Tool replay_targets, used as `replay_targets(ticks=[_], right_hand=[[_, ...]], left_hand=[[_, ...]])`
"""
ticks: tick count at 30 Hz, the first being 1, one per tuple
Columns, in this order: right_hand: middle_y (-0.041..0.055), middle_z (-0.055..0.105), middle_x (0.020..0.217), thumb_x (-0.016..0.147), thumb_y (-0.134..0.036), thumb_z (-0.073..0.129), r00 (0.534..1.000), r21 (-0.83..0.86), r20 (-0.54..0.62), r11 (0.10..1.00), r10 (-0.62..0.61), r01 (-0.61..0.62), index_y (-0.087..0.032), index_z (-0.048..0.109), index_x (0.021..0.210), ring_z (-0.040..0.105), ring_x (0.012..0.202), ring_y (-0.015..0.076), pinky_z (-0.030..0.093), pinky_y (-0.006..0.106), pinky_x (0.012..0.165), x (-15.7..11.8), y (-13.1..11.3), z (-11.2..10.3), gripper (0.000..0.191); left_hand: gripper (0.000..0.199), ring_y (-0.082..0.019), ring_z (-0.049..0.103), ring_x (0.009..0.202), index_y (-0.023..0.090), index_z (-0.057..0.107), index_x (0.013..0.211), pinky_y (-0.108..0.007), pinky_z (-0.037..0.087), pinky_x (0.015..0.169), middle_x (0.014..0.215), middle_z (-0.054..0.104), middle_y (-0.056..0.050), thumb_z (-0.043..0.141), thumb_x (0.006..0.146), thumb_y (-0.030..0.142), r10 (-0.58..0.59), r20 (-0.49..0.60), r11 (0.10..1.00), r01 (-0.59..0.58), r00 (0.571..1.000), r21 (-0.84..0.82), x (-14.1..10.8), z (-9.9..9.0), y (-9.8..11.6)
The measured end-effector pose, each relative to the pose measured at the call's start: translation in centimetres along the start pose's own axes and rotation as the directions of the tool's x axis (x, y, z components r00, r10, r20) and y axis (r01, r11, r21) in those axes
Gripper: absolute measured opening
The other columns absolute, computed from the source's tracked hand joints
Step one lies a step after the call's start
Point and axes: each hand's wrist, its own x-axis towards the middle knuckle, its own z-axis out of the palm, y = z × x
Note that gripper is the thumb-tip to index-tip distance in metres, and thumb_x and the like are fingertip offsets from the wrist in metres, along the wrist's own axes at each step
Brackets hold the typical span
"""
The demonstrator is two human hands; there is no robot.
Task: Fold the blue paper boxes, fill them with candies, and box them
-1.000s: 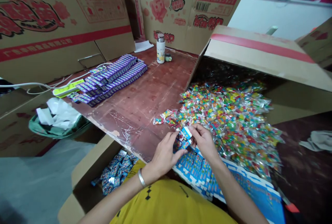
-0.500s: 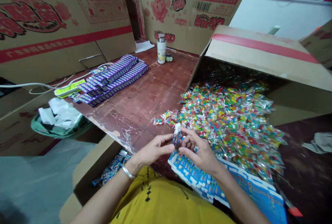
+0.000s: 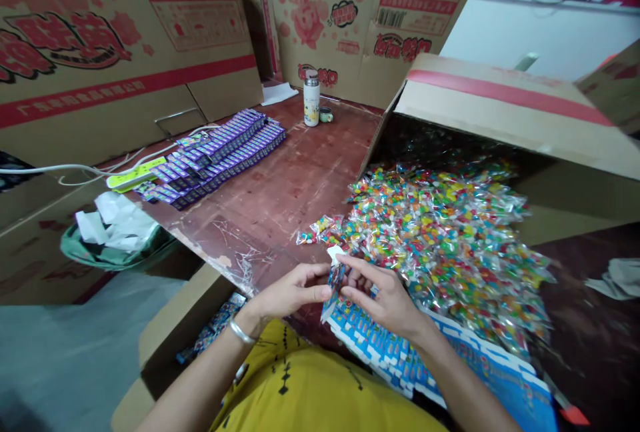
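Observation:
Between my two hands stands a small printed carton (image 3: 336, 277), its white end flap (image 3: 335, 254) sticking up at the top. My left hand (image 3: 299, 289) pinches the carton from the left, thumb toward me. My right hand (image 3: 383, 292) has its fingers at the right side, with the index finger against the white flap. Below the hands lies an overlapping spread of flat blue cartons (image 3: 380, 335). Beyond my right hand is a heap of clear packets of coloured candy (image 3: 440, 232), spilling from a cardboard box (image 3: 500, 95) tipped on its side.
Purple small boxes (image 3: 220, 155) stand in rows at the table's left, beside a yellow-green power strip (image 3: 135, 175). A white bottle (image 3: 311, 100) stands at the back. An open carton (image 3: 185, 315) with filled small boxes is below the left edge, near a green bag (image 3: 113, 255).
The white flap has tilted left under my right index finger, and the carton has shifted slightly left and down. Both hands stay on it.

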Motion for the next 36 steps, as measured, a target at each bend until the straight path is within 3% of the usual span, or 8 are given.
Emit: replay_targets(ticks=[8, 11, 15, 21, 25, 29, 32, 36], right_hand=[[0.0027, 0.067, 0.092, 0.085, -0.022, 0.062, 0.999, 0.126, -0.040, 0.992, -0.018, 0.023, -0.023, 0.058, 0.114, 0.065, 0.079, 0.0151, 0.052, 0.027, 0.073, -0.2, 0.7, 0.3, 0.030], [0.0013, 0.068, 0.082, 0.084, -0.025, 0.063, 0.991, 0.190, 0.099, 0.976, 0.092, -0.109, -0.022, 0.060, 0.107, 0.066, 0.071, 0.0151, 0.052, 0.026, 0.066, -0.1, 0.6, -0.2, 0.023], [-0.0022, 0.064, 0.063, 0.085, -0.028, 0.061, 0.903, 0.240, 0.374, 0.918, 0.213, -0.316, -0.021, 0.062, 0.097, 0.063, 0.057, 0.0143, 0.049, 0.023, 0.055, 0.3, 0.6, -1.5, 0.014], [0.0002, 0.070, 0.072, 0.079, -0.032, 0.069, 0.866, 0.142, 0.448, 0.938, 0.223, -0.315, -0.022, 0.060, 0.112, 0.066, 0.065, 0.0175, 0.048, 0.024, 0.056, 0.5, 0.2, -2.4, 0.035], [-0.0002, 0.069, 0.068, 0.081, -0.034, 0.067, 0.839, 0.206, 0.504, 0.915, 0.205, -0.348, -0.020, 0.063, 0.099, 0.065, 0.059, 0.0170, 0.046, 0.023, 0.051, 0.4, 0.3, -2.1, 0.024], [-0.0001, 0.068, 0.074, 0.083, -0.032, 0.065, 0.962, 0.357, 0.089, 0.893, 0.259, -0.274, -0.021, 0.061, 0.107, 0.064, 0.063, 0.0156, 0.050, 0.026, 0.059, 0.5, 0.9, -1.0, 0.027], [0.0044, 0.068, 0.095, 0.081, -0.030, 0.067, 0.920, 0.412, -0.255, 0.894, 0.297, -0.174, -0.023, 0.059, 0.113, 0.066, 0.084, 0.0187, 0.052, 0.029, 0.071, 0.6, 1.5, 0.4, 0.033], [0.0045, 0.069, 0.094, 0.081, -0.029, 0.068, 0.863, 0.454, -0.407, 0.886, 0.299, -0.093, -0.024, 0.056, 0.114, 0.066, 0.085, 0.0203, 0.053, 0.031, 0.073, 0.7, 2.2, 2.5, 0.036]], left_hand=[[0.049, -0.025, 0.056, 0.107, 0.016, 0.056, 0.129, -0.036, 0.040, 0.097, 0.115, 0.065, -0.009, 0.062, 0.085, 0.038, -0.023, -0.006, 0.999, 0.024, 1.000, 0.031, -0.2, -0.6, -0.7], [0.051, -0.026, 0.054, 0.112, 0.019, 0.052, 0.133, -0.036, 0.039, 0.098, 0.121, 0.063, -0.007, 0.061, 0.086, 0.035, -0.050, 0.070, 0.992, 0.041, 0.996, 0.120, -0.4, -0.8, -0.7], [0.048, -0.025, 0.057, 0.106, 0.021, 0.052, 0.133, -0.032, 0.042, 0.094, 0.119, 0.064, -0.005, 0.058, 0.087, 0.034, -0.092, 0.157, 0.965, 0.049, 0.983, 0.259, -0.6, -0.6, -0.5], [0.042, -0.023, 0.058, 0.099, 0.019, 0.059, 0.124, -0.029, 0.043, 0.089, 0.110, 0.067, -0.004, 0.058, 0.087, 0.037, -0.082, 0.103, 0.951, 0.047, 0.991, 0.307, -0.5, -0.2, -0.2], [0.034, -0.019, 0.058, 0.082, 0.013, 0.068, 0.104, -0.025, 0.045, 0.076, 0.092, 0.068, -0.004, 0.054, 0.088, 0.040, -0.084, 0.024, 0.955, 0.074, 0.996, 0.287, -0.2, -0.3, -0.5], [0.029, -0.019, 0.058, 0.086, 0.014, 0.069, 0.099, -0.026, 0.044, 0.080, 0.093, 0.067, -0.005, 0.058, 0.086, 0.037, 0.058, -0.274, 0.957, 0.024, 0.960, 0.290, 0.6, -0.2, -1.4], [0.024, -0.018, 0.058, 0.082, 0.014, 0.069, 0.094, -0.026, 0.046, 0.075, 0.089, 0.066, -0.005, 0.064, 0.082, 0.035, 0.105, -0.469, 0.979, -0.008, 0.877, 0.204, 1.5, 0.9, -2.4], [0.045, -0.014, 0.060, 0.072, 0.021, 0.053, 0.121, -0.023, 0.048, 0.066, 0.086, 0.063, -0.001, 0.068, 0.079, 0.029, 0.135, -0.627, 0.989, -0.145, 0.767, 0.036, 2.5, 3.3, -3.6]])
